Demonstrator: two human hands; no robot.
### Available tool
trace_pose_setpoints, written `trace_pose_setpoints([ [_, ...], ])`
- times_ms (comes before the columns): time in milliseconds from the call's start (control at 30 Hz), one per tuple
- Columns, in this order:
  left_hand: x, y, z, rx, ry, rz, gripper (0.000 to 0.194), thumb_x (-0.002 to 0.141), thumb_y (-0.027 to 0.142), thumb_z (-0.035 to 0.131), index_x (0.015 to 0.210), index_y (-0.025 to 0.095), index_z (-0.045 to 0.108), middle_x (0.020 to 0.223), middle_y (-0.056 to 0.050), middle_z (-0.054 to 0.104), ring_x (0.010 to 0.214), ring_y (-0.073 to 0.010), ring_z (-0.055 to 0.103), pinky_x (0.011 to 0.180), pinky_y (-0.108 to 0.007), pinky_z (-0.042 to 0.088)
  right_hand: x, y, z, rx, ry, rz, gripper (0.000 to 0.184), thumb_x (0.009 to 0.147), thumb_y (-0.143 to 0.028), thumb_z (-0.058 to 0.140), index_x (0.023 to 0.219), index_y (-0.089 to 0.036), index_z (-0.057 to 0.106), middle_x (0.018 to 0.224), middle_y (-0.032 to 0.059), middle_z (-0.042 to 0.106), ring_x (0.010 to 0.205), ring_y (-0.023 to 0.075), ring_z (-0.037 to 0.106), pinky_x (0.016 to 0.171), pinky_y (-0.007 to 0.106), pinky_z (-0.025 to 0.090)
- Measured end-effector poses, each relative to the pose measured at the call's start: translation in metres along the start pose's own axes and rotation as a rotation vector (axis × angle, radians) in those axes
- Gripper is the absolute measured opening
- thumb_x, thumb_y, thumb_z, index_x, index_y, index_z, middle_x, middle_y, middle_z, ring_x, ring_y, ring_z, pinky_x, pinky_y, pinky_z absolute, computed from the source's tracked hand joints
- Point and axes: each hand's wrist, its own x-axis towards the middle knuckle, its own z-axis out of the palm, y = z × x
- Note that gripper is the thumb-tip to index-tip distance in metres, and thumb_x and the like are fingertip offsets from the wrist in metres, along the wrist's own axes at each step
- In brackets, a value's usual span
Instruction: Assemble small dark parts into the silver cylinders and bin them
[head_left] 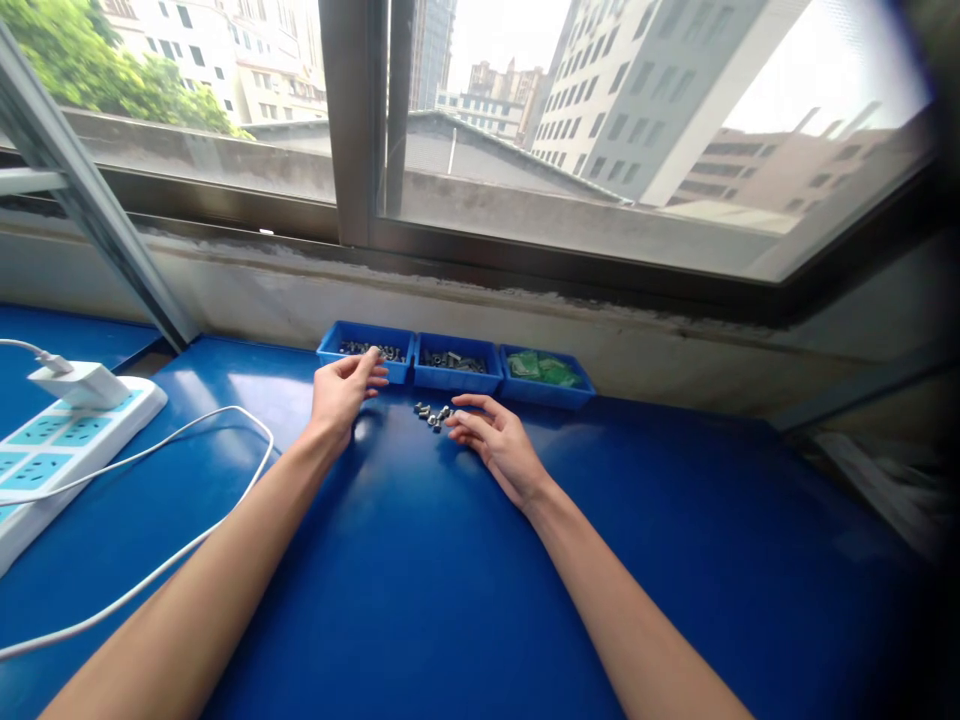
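Note:
Over the front edge of the left blue bin (pixel 390 370) is my left hand (pixel 343 393), its thumb and index fingertip pinched together. Whatever lies in that pinch is too small to make out. Small dark and silvery metal pieces fill this bin. On the table, a small pile of metal fasteners (pixel 435 417), which look like nuts and short bolts, lies between my hands. My right hand (pixel 499 445) is at the pile's right side, fingers curved and apart, the tips close to the pieces; I cannot tell whether they touch.
The middle blue bin (pixel 457 379) contains grey metal parts, the right blue bin (pixel 551 393) green plastic packets. All stand in a row by the wall on the blue table (pixel 420 580). At left are a white power strip (pixel 142 405), a plug and a looping white cable (pixel 187 545).

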Motion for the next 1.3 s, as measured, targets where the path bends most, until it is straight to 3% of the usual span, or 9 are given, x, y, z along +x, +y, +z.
trace_pose_setpoints([
  [133,0.010,0.008,-0.002,-0.226,0.024,-0.104,0.039,0.077,0.045,0.075,0.094,0.009,0.074,0.084,-0.009,0.074,0.066,-0.0091,0.066,0.059,-0.016,0.050,0.003,0.004,-0.001,-0.096,-0.034,-0.054,0.030,0.079,-0.034,0.073,0.103,-0.018,0.067,0.087,0.0060,0.075,0.072,0.0140,0.068,0.072,0.028,0.052],
  [233,0.007,0.010,0.000,-0.255,-0.008,-0.100,0.037,0.082,0.043,0.070,0.099,0.010,0.073,0.086,-0.010,0.075,0.067,-0.0096,0.067,0.061,-0.017,0.051,0.002,0.008,0.001,-0.250,-0.029,-0.134,0.026,0.081,-0.034,0.070,0.102,-0.018,0.066,0.085,0.0054,0.073,0.072,0.0161,0.068,0.069,0.030,0.053],
  [367,-0.005,0.000,0.004,0.001,-0.129,0.025,0.033,0.083,0.042,0.067,0.094,0.012,0.074,0.080,-0.008,0.074,0.065,-0.0117,0.067,0.061,-0.020,0.050,-0.004,0.011,0.009,-0.651,0.071,-0.340,0.013,0.084,-0.027,0.065,0.093,-0.019,0.068,0.087,0.0052,0.071,0.070,0.0166,0.065,0.064,0.030,0.052],
  [500,-0.018,-0.012,0.006,0.277,-0.272,0.161,0.031,0.086,0.043,0.062,0.088,0.014,0.074,0.077,-0.007,0.074,0.065,-0.0155,0.068,0.063,-0.025,0.052,-0.009,0.012,0.014,-0.999,0.057,-0.539,0.018,0.086,-0.020,0.061,0.101,-0.022,0.070,0.101,0.0072,0.069,0.086,0.0204,0.064,0.081,0.036,0.052],
  [700,-0.028,-0.013,0.008,0.378,-0.339,0.237,0.030,0.089,0.041,0.057,0.087,0.016,0.073,0.084,-0.007,0.076,0.069,-0.0181,0.071,0.065,-0.026,0.054,-0.009,0.013,0.013,-1.140,0.041,-0.571,0.014,0.088,-0.021,0.059,0.096,-0.022,0.071,0.097,0.0076,0.068,0.096,0.0236,0.062,0.088,0.037,0.050],
  [900,-0.031,-0.012,0.007,0.414,-0.373,0.240,0.031,0.089,0.042,0.057,0.088,0.016,0.073,0.082,-0.007,0.075,0.071,-0.0195,0.071,0.066,-0.027,0.054,-0.007,0.012,0.010,-0.986,0.084,-0.501,0.017,0.085,-0.017,0.061,0.099,-0.021,0.070,0.090,0.0052,0.072,0.082,0.0200,0.066,0.079,0.035,0.052],
  [1000,-0.033,-0.011,0.009,0.411,-0.398,0.247,0.030,0.088,0.042,0.059,0.089,0.016,0.074,0.084,-0.007,0.076,0.071,-0.0195,0.071,0.066,-0.027,0.054,-0.004,0.011,0.007,-0.652,0.113,-0.357,0.017,0.080,-0.024,0.069,0.097,-0.020,0.069,0.083,0.0034,0.072,0.075,0.0188,0.069,0.073,0.033,0.055],
  [1133,-0.039,-0.006,0.011,0.304,-0.503,0.202,0.031,0.086,0.042,0.063,0.099,0.017,0.074,0.091,-0.008,0.076,0.079,-0.0203,0.072,0.072,-0.027,0.055,0.001,0.007,0.003,-0.162,0.084,-0.183,0.035,0.073,-0.033,0.079,0.103,-0.020,0.066,0.083,0.0033,0.074,0.075,0.0190,0.072,0.072,0.032,0.056],
  [1300,-0.045,-0.001,0.013,0.226,-0.601,0.195,0.035,0.083,0.038,0.068,0.112,0.018,0.072,0.099,-0.009,0.076,0.090,-0.0213,0.072,0.081,-0.029,0.055,0.001,0.002,0.002,0.079,0.028,-0.061,0.053,0.069,-0.032,0.084,0.116,-0.022,0.061,0.084,0.0032,0.076,0.076,0.0178,0.073,0.073,0.029,0.054],
])
